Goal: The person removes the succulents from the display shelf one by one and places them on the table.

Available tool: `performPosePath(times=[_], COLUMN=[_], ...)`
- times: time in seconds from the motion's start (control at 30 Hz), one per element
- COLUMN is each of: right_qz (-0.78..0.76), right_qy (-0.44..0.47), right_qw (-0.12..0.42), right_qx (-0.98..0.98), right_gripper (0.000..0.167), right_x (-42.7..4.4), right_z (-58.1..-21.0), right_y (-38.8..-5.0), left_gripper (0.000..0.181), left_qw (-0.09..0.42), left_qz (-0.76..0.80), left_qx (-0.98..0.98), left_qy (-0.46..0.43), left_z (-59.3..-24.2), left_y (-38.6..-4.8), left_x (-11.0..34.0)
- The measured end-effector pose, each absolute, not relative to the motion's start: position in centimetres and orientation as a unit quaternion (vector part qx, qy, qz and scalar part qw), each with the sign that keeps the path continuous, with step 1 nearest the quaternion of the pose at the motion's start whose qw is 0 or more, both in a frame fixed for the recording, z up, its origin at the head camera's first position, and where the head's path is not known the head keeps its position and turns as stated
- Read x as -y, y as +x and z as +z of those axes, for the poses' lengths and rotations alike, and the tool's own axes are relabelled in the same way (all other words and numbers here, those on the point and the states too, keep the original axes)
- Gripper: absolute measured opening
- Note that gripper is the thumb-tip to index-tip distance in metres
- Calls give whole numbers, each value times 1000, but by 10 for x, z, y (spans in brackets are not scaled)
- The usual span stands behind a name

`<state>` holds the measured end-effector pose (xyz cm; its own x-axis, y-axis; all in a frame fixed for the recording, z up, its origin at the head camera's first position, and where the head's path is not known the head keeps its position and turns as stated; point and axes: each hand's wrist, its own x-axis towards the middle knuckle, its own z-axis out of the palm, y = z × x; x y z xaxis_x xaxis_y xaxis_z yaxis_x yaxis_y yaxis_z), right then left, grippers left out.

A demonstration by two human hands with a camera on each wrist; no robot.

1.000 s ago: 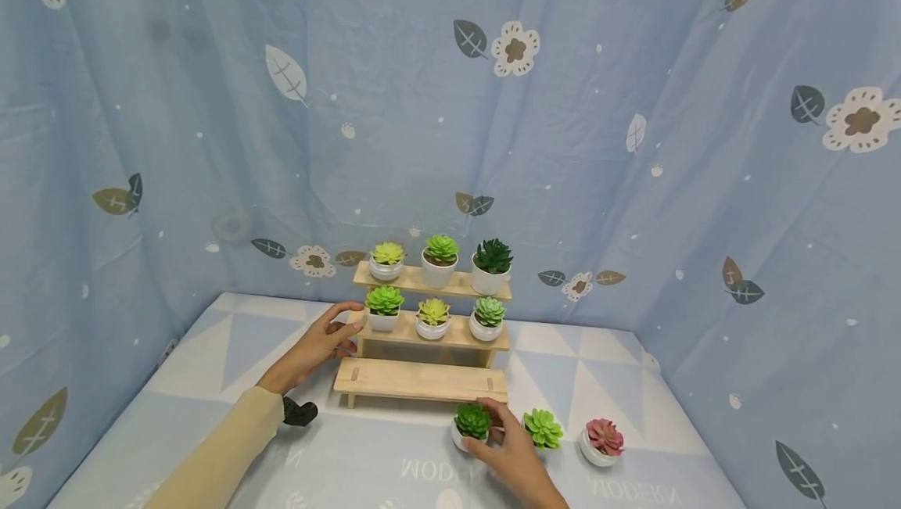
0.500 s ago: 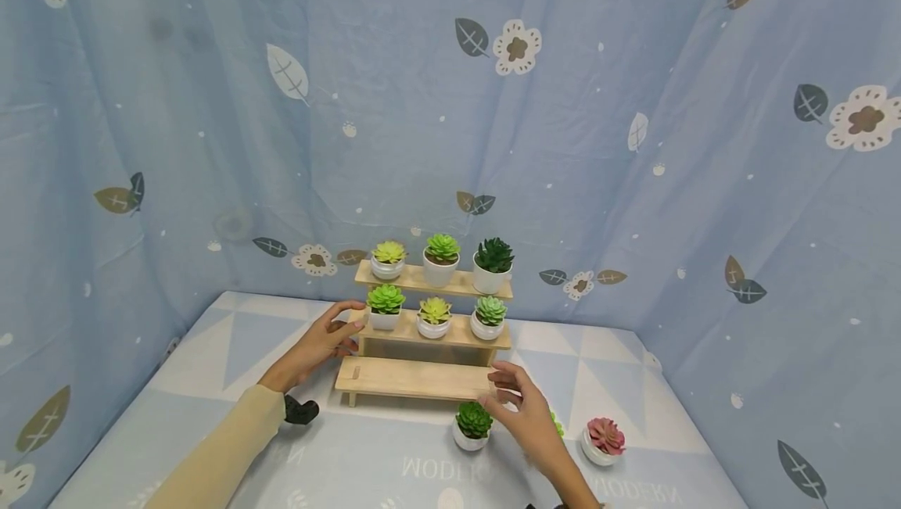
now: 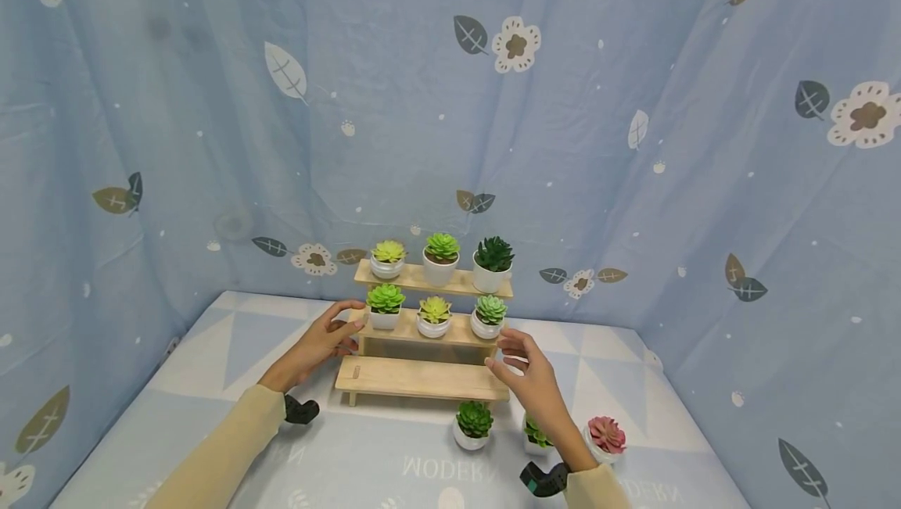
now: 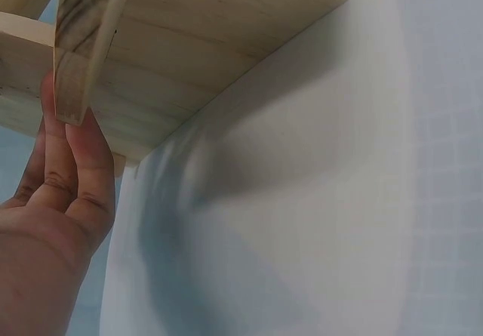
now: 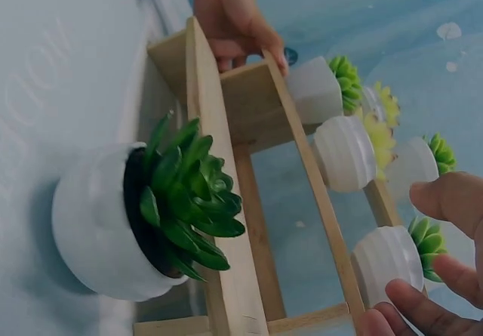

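Observation:
In the head view a three-tier wooden plant stand (image 3: 422, 378) carries potted succulents on its upper two tiers. My left hand (image 3: 320, 343) grips the left end of the middle tier; the left wrist view has its fingers (image 4: 90, 162) against a wooden upright. My right hand (image 3: 531, 376) hovers at the stand's right end, thumb and fingers apart, holding nothing. Closest to it is the pale green succulent (image 5: 389, 264) in a ribbed white pot on the middle tier; whether they touch I cannot tell. A dark green succulent (image 3: 473, 423) stands on the table before the bottom tier.
Behind my right wrist a bright green succulent (image 3: 536, 432) is partly hidden, and a pink succulent (image 3: 605, 437) sits farther right. The top tier (image 3: 461, 284) bears three pots. A blue patterned curtain (image 3: 422, 118) hangs close behind the stand.
My right hand has let go of the dark green succulent's pot, leaving it on the table, and has risen to the stand's right end. The left hand stays put.

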<state>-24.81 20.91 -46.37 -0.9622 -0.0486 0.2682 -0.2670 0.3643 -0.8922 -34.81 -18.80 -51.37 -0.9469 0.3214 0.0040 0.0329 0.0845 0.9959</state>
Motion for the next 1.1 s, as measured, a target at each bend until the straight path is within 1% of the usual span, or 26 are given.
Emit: performPosePath(times=[0.2,0.3,0.53,0.77,1.1], right_qz=[562,561,548,546,530], right_qy=[90,77,49,35,32], right_qw=[115,118,110,100,104], right_qx=[814,816,828,831,841], right_gripper=[63,66,73,80,81], right_x=[-211,-212,-211,-209,-204], right_z=[-459,-458,-458,-459,-458], right_y=[-258,-264,-278,-292,-301], left_gripper=[57,57,57,58,57], left_qw=[108,109,110,108,111], left_qz=[665,666,672,669,669], left_qx=[-728,-728,-725,-727,-726], left_qy=[123,121,105,110,113], left_z=[-514,-513,-513,-513,-513], left_y=[-348,-347,-349,-348,-348], left_x=[188,188,186,187,187])
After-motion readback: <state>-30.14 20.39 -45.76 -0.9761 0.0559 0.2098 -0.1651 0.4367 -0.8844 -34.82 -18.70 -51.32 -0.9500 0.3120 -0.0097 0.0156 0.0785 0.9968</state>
